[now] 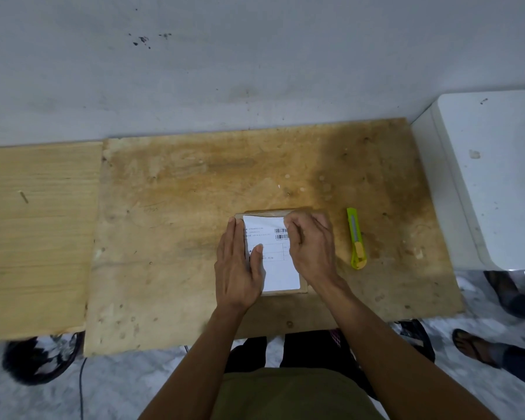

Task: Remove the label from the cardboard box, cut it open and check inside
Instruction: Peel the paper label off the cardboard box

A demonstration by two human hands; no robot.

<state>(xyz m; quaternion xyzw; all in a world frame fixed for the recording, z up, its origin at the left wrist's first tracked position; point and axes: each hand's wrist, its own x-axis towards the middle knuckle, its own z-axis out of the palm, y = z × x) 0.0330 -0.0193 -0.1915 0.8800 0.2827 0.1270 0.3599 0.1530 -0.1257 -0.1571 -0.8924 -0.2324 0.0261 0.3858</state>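
A flat cardboard box (285,291) lies on the stained wooden board, near its front edge. A white shipping label (278,262) with barcodes covers most of its top. My left hand (238,265) lies flat with straight fingers along the box's left side, thumb on the label. My right hand (311,244) has its fingers curled at the label's far right corner, pinching or picking at its edge. A lime-green and yellow utility knife (357,238) lies on the board just right of the box, apart from both hands.
The wooden board (179,207) butts against a paler plank (37,231) on the left and a white wall behind. A white appliance (491,177) stands at the right. Another person's sandalled foot (470,347) is on the floor at lower right.
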